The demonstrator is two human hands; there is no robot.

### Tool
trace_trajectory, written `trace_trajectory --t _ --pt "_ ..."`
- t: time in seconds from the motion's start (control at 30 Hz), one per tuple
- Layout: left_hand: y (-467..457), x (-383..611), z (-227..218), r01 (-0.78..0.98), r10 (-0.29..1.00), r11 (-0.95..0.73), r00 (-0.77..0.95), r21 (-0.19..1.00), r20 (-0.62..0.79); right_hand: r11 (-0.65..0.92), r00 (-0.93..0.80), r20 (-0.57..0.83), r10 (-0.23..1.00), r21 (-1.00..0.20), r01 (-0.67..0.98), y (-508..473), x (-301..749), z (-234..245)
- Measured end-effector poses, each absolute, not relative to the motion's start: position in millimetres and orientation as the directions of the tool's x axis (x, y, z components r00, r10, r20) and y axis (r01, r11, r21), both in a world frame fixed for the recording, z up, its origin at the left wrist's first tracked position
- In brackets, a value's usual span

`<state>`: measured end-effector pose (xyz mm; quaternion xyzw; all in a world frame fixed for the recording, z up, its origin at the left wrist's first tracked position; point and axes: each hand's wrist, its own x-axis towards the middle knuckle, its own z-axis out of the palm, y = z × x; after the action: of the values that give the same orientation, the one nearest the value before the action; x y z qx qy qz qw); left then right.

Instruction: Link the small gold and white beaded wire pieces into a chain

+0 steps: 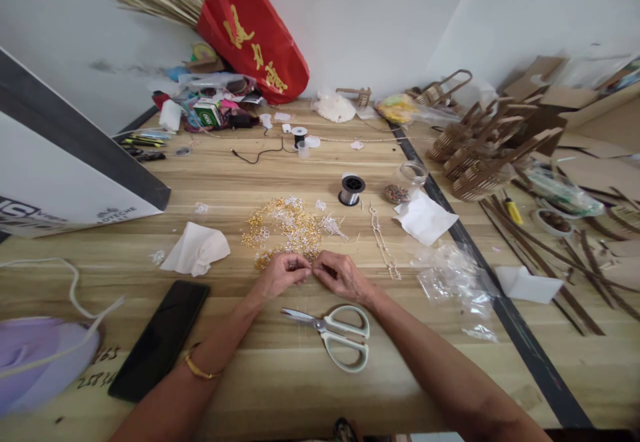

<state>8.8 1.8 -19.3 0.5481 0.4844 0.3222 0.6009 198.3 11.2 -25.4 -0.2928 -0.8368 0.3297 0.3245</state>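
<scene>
My left hand [286, 274] and my right hand [341, 275] meet at the front edge of a pile of gold and clear beads [295, 225]. Both are pinched closed, fingertips almost touching. Whatever they hold between them is too small to make out. Just below the hands lie scissors [345, 335] with pale handles, blades pointing left. To the right of my right hand rests a beaded strand [383, 242]. A spool of fine silvery wire [352, 190] stands beyond the pile.
A black phone [160, 339] and a crumpled tissue [196, 250] lie on the left. At right are a jar of dark beads [406, 182], a white paper [426, 218], clear plastic bags [455, 279] and small woven baskets [480, 155]. A red bag [255, 35] leans on the back wall.
</scene>
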Motion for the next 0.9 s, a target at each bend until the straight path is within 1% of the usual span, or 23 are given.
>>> trace_trajectory --t 0.37,0.7,0.9 --pt "2.6 8.3 -19.3 0.153 0.913 0.190 0.335 0.970 -0.231 0.541 -0.582 0.319 0.748 -0.802 0.254 12.3 198.1 -29.2" --pt "1.4 8.7 -15.6 0.155 0.912 0.180 0.344 0.971 -0.224 0.529 -0.572 0.310 0.759 -0.807 0.264 12.7 197.4 -30.4" --pt "0.8 8.7 -14.7 0.172 0.912 0.194 0.331 0.966 -0.242 0.532 -0.579 0.310 0.754 -0.806 0.261 12.1 198.0 -29.9"
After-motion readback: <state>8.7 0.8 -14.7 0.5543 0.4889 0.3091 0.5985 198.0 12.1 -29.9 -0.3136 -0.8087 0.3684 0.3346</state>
